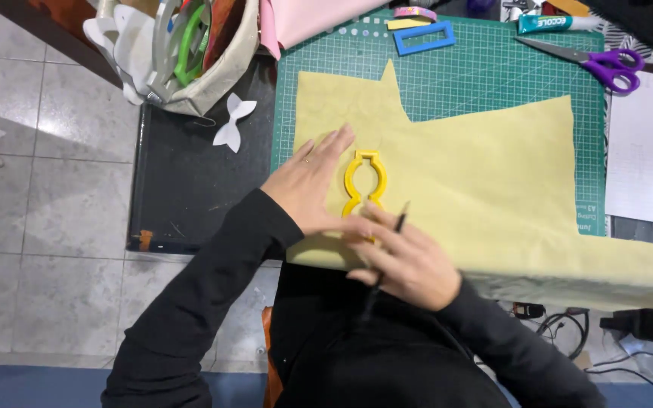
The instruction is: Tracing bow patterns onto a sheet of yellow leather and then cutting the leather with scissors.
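A: Head view, edges and open room?

B: Green cutting mat [493, 68] on a dark table [190, 181], largely covered by yellow fabric [493, 174]. Fabric's near edge hanging over the table's front edge (just at the person's body). Bare fabric wide open to the right of the hands; bare dark tabletop open to the left, as far as the table's left edge over grey floor tiles. Far side crowded: cloth basket of templates [183, 53] at far left, white bow-shaped cutout [232, 121] just below it, pink fabric [304, 19], blue rectangular frame [425, 36], glue tube [561, 23], purple-handled scissors [606, 66]. White paper [648, 151] past the mat's right edge.

A: Pose of the hands?

B: Left hand [307, 185] laid flat, palm down, fingers straight and close together, pointing away and to the right; black sleeve bent at the elbow. Right hand [402, 261] curled, pinching a dark pen [387, 257] between thumb and fingers (slightly blurred), tip pointing away.

A: Template relative to the hands?

B: Yellow template [365, 185], an outline with two rounded lobes, flat on the fabric near its left end. Touching the left hand's fingers along its left side, thumb at its near end. Pen tip just right of the lower lobe; near end partly hidden under the right hand.
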